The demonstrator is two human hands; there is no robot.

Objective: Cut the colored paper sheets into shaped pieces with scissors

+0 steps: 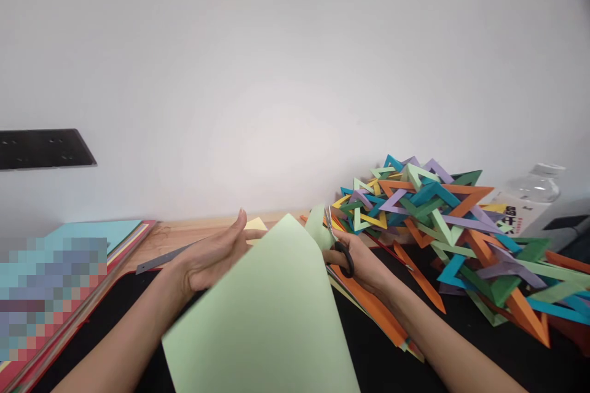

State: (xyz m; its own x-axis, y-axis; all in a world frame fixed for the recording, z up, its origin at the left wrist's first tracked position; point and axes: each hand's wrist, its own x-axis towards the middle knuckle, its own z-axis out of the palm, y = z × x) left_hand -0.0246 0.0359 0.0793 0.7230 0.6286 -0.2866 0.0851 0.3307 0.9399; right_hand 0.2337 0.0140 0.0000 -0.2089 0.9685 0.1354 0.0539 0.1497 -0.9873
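Observation:
A large light-green sheet of paper [271, 313] is tilted up in front of me, its top corner folded or curled over to the right. My right hand [357, 255] grips scissors [345, 258] with black handles. The scissors' metal blades point up beside a narrow curled strip of the green paper [316, 224]. My left hand [219, 255] is at the sheet's left edge, thumb raised and apart. Its fingers reach behind the paper, so their tips are hidden. A grey metal ruler [159, 260] lies under my left forearm.
Interlocked coloured paper stars [433, 215] are heaped at the right, with a clear bottle [530, 202] behind. Orange paper strips [375, 304] lie under my right forearm. A stack of coloured paper [99, 230] is at the left. Black sockets [43, 148] are on the wall.

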